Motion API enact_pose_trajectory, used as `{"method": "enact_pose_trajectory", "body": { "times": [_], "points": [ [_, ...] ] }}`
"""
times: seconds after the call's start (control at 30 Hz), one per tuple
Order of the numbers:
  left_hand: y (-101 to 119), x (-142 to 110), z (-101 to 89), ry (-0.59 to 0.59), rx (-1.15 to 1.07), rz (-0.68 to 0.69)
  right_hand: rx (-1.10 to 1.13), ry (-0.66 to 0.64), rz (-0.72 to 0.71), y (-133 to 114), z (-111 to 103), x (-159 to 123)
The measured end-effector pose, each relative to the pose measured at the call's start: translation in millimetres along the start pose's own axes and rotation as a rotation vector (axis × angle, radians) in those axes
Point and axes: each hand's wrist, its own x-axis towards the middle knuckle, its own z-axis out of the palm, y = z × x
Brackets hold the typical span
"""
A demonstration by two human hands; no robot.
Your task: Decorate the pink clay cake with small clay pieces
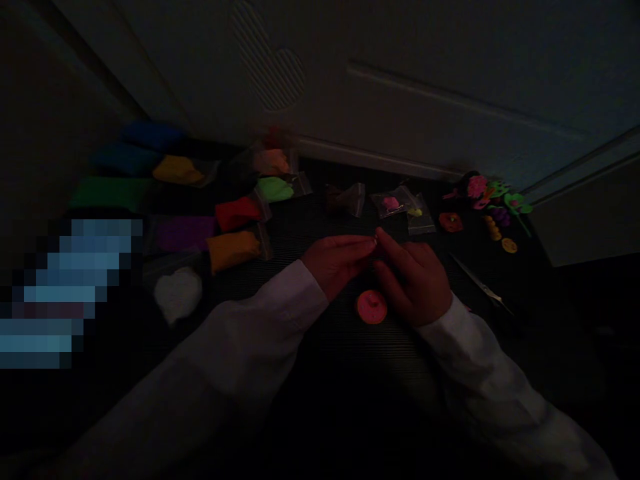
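Observation:
In the dim head view my left hand is closed, its fingertips pinched around a tiny pale piece too small to name. From the right, the curled fingers of my right hand meet it, the index fingertip pressed at the same piece and the thumb lower down. A round pink disc with an orange rim lies on the dark table just below both hands. Scissors rest to the right of my right hand.
Bags of coloured clay, including an orange one and a red one, crowd the left side, with a white heart-shaped lump. Small clay flowers lie at the back right. A pale panel rises behind the table.

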Motion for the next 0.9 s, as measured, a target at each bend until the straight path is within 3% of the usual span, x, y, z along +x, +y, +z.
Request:
{"method": "enact_pose_trajectory", "body": {
  "times": [0.17, 0.27, 0.33, 0.43, 0.5, 0.6, 0.67, 0.8, 0.9],
  "points": [
    [1, -1, -1.5, -0.027, 0.095, -0.042, 0.169, 0.127, 0.128, 16, -8, -1],
    [3, -2, -0.5, -0.025, 0.12, -0.049, 0.077, 0.195, 0.227, 36, -13, -1],
    [4, -3, 0.0, -0.017, 0.132, -0.045, 0.022, 0.17, 0.291, 52, -20, -1],
    [5, -3, 0.1, -0.005, 0.138, -0.037, -0.03, 0.188, 0.526, 74, -39, -9],
    [5, -3, -0.1, 0.003, 0.14, -0.031, -0.148, 0.032, 0.712, 85, -57, -21],
    [5, -3, -0.3, 0.01, 0.138, -0.034, -0.141, -0.247, 0.735, 96, -78, -51],
    [4, -3, -0.4, 0.011, 0.136, -0.043, -0.128, -0.359, 0.716, 100, -85, -75],
    [4, -2, -0.8, 0.01, 0.143, -0.057, -0.165, -0.447, 0.588, 106, -88, -115],
    [4, -2, -1.3, 0.0, 0.151, -0.055, -0.225, -0.456, 0.57, 110, -93, -135]
  ]
}}
